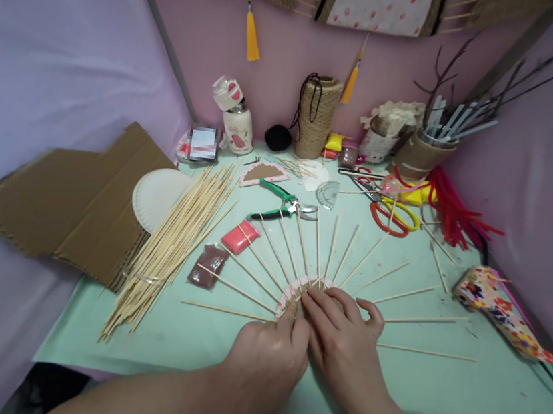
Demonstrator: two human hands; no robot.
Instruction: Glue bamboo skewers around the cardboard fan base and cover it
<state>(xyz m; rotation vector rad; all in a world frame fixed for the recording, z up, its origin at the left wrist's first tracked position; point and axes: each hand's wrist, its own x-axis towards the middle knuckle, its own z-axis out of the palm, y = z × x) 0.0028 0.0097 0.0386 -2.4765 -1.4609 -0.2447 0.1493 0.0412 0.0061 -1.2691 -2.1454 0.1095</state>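
Observation:
A half-round cardboard piece with a pink-and-white rim [286,295] lies on the table near me, several thin bamboo sticks [274,247] fanning out from it. My left hand [269,350] is curled, with a finger pressed down at the piece's left part, by the inner stick ends; whatever it pinches is hidden. Beside it, touching, my right hand [345,329] lies over the piece's right part, fingers stretched out and fingertips on the cardboard near the middle sticks. Both hands cover much of the piece.
Left are a bundle of bamboo sticks [170,254], a white paper plate [153,202] and brown cardboard [75,202]. Beyond the fan lie green-handled pruners [281,204], scissors [390,220] and a twine spool [317,121]. A flower-patterned glue gun [500,308] rests right.

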